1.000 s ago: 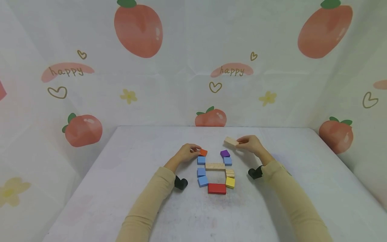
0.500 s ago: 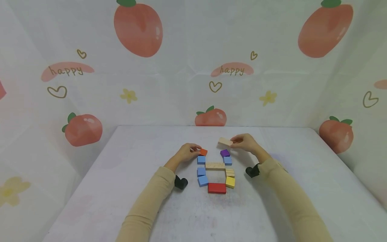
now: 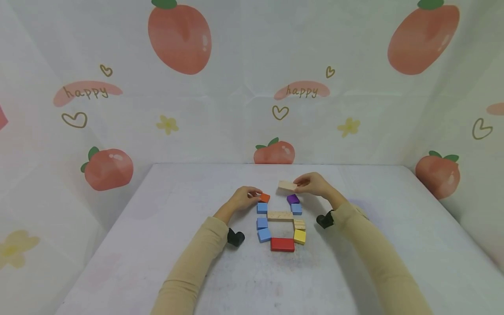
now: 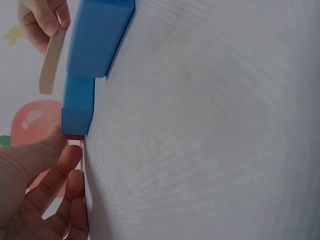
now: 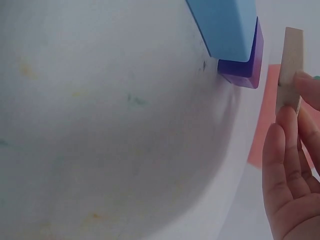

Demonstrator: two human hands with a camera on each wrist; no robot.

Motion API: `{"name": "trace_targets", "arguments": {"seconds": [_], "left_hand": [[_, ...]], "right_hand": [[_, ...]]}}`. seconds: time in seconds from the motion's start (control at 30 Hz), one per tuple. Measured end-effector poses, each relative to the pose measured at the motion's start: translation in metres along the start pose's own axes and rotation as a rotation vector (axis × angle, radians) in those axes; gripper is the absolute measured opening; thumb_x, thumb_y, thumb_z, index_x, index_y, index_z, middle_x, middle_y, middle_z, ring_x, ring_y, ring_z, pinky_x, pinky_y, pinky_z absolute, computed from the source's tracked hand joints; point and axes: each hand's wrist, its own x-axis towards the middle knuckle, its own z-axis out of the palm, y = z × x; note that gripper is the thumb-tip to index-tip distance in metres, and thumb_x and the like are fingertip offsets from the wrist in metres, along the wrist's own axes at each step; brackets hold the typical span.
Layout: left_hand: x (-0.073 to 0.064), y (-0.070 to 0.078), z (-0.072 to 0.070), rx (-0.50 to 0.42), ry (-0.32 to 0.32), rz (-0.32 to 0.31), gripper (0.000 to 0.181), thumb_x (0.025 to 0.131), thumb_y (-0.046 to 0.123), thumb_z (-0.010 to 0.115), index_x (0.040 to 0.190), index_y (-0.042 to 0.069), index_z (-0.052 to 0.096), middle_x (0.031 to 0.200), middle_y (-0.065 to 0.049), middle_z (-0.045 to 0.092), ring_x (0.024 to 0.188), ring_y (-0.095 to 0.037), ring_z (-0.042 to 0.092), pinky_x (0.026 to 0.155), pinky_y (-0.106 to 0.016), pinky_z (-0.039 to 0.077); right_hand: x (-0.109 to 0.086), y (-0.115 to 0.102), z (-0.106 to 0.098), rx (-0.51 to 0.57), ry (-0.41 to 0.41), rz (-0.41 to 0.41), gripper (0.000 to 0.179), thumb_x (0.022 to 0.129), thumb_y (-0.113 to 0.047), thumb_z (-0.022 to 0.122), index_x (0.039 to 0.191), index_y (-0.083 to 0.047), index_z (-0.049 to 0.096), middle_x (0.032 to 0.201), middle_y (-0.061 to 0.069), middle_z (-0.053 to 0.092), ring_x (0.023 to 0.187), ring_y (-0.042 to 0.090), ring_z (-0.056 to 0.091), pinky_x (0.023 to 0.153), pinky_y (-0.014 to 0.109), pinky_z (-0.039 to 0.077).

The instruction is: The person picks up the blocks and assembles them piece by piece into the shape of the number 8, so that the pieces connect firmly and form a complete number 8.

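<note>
My right hand (image 3: pixel 316 184) pinches a plain wooden block (image 3: pixel 287 186) by its right end, held above the table beyond the purple block (image 3: pixel 293 199). In the right wrist view that wooden block (image 5: pixel 290 67) stands apart from the purple one (image 5: pixel 245 72). My left hand (image 3: pixel 245 199) pinches the orange block (image 3: pixel 265 198) at the far left of the layout. From the left wrist, only a thin strip of the orange block (image 4: pixel 75 137) shows past the blue blocks (image 4: pixel 77 105), between thumb (image 4: pixel 40 155) and forefinger.
Nearer me lie blue blocks (image 3: pixel 262 208), a flat wooden block (image 3: pixel 280 216) across the middle, a ridged wooden block (image 3: pixel 299 225), a yellow block (image 3: pixel 300 236) and a red block (image 3: pixel 282 244). The white table (image 3: pixel 157 210) ends at a fruit-printed cloth (image 3: pixel 220 127).
My right hand has moved left with the wooden block, from right of the purple block to above the gap between the orange and purple blocks. My left hand has stayed still.
</note>
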Motion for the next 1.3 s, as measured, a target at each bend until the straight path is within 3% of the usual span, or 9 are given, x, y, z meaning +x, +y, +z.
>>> {"name": "trace_targets", "arguments": {"seconds": [0.63, 1.3], "left_hand": [[-0.001, 0.001, 0.0, 0.01, -0.008, 0.005, 0.027, 0.091, 0.016, 0.06, 0.117, 0.011, 0.064, 0.105, -0.01, 0.066, 0.094, -0.02, 0.057, 0.085, -0.032, 0.048], [-0.002, 0.001, -0.001, 0.005, -0.008, 0.021, 0.027, 0.091, 0.015, 0.06, 0.117, 0.009, 0.064, 0.106, -0.011, 0.065, 0.096, -0.022, 0.059, 0.087, -0.034, 0.048]], "right_hand": [[0.011, -0.005, 0.007, -0.018, -0.043, -0.032, 0.031, 0.079, -0.012, 0.072, 0.106, 0.002, 0.067, 0.097, 0.015, 0.068, 0.078, 0.012, 0.057, 0.072, 0.023, 0.05], [0.017, -0.014, 0.013, -0.048, -0.104, -0.019, 0.032, 0.08, -0.014, 0.072, 0.108, 0.001, 0.065, 0.106, 0.017, 0.066, 0.088, 0.019, 0.06, 0.087, 0.037, 0.052]]}}
